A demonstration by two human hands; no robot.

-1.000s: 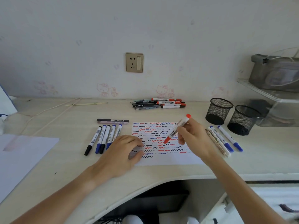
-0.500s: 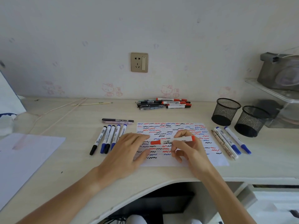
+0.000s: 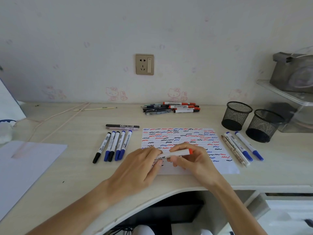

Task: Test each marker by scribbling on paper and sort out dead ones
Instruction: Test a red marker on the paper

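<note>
A white marker with a red end (image 3: 176,153) lies level over the near part of the scribble paper (image 3: 183,136), which is covered in red, blue and black squiggles. My right hand (image 3: 194,160) grips its barrel. My left hand (image 3: 144,164) holds the marker's left end, where the cap is hidden under the fingers. A row of blue and black markers (image 3: 113,146) lies left of the paper, with two more pens (image 3: 122,127) above it. Several pens and markers (image 3: 240,148) lie right of the paper. A pile of untested markers (image 3: 171,107) sits by the wall.
Two black mesh cups (image 3: 237,116) (image 3: 263,126) stand at the right back. A clear shelf (image 3: 288,95) carries a grey bag (image 3: 293,72). A white sheet (image 3: 23,168) lies at the left. A thin cord (image 3: 55,119) runs across the desk's back left. The curved desk edge (image 3: 169,190) is near.
My right hand lowered the red marker from upright to level over the paper. My left hand slid right off the paper's corner and took hold of the marker's capped end.
</note>
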